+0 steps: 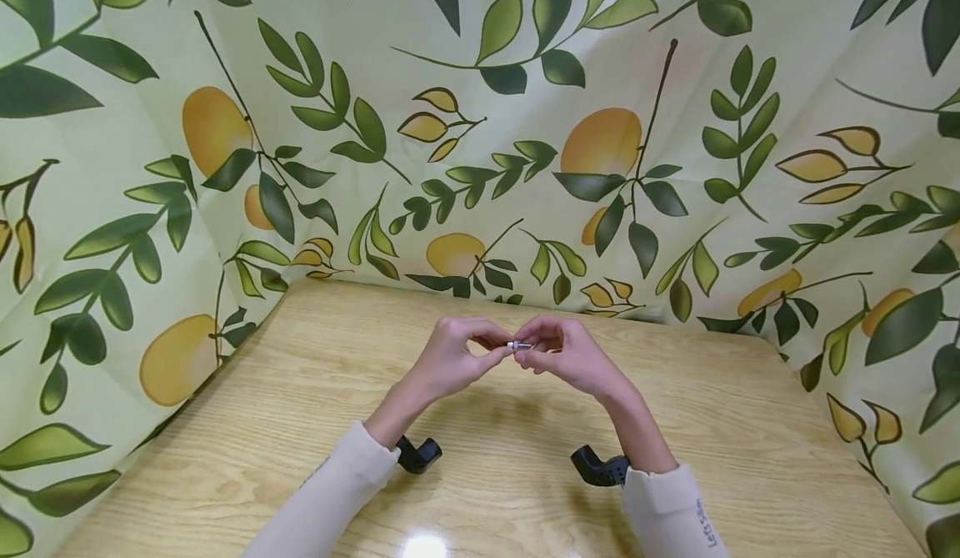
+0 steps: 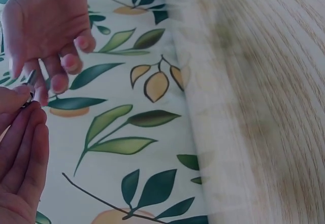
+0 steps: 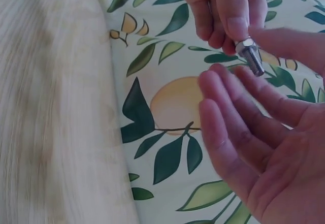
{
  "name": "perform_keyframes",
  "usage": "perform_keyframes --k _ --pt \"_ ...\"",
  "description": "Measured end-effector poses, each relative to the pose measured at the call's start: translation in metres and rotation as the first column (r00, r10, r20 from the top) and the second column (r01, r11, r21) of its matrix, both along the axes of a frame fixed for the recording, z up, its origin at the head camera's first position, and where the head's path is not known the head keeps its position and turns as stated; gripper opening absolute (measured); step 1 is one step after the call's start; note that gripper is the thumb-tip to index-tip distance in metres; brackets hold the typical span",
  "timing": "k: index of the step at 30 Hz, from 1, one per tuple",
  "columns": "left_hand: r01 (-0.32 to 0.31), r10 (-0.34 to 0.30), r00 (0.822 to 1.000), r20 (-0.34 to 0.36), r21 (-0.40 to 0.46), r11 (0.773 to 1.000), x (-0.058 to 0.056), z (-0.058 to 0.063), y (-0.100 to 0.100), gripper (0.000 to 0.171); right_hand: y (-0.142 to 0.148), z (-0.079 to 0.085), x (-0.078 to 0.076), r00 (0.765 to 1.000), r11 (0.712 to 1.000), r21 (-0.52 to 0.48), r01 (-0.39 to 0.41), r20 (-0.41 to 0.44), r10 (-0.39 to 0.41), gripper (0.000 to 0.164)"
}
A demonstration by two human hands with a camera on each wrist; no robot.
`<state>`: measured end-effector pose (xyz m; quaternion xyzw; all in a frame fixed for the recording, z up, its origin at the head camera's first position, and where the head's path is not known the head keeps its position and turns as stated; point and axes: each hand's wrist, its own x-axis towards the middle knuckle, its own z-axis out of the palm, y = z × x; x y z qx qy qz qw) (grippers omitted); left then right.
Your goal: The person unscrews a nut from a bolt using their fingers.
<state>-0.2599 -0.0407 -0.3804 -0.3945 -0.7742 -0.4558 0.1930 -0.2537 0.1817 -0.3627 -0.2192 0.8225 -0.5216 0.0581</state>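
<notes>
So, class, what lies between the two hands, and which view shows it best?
A small metal bolt lies between them: the left hand pinches it, and its threaded end points toward the right hand. The right wrist view shows this best.

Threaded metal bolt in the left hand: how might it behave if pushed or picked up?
The bolt looks like solid metal, so it should stay stiff and feel heavy for its size. Its round threaded shank would probably roll, though the hexagonal part may check that. Small and shiny, it could slip from the left hand.
</notes>
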Motion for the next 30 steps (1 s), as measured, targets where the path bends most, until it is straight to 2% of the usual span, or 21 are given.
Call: perform_keyframes --k 7,12,21,30 --pt "-0.003 0.003 1.0 -0.011 0.017 1.0 0.0 -0.0014 0.001 0.008 0.0011 0.0001 -0.0011 0.999 0.999 0.01 -0.039 0.035 0.038 0.03" --pt "-0.008 0.009 0.999 -0.032 0.017 1.0 0.0005 -0.0013 0.0014 0.008 -0.0003 0.0006 -0.0002 0.999 1.0 -0.002 -0.031 0.036 0.031 0.026" --pt "-0.016 0.016 1.0 -0.026 0.013 1.0 0.0008 -0.0009 0.002 0.008 0.0004 0.002 0.0014 1.0 1.0 -0.028 -0.013 0.001 0.013 0.022" --pt "-0.022 0.022 1.0 -0.015 0.021 1.0 0.002 -0.0012 0.0018 0.006 -0.0006 0.0019 0.0019 0.999 0.999 -0.018 -0.047 0.023 0.047 0.023"
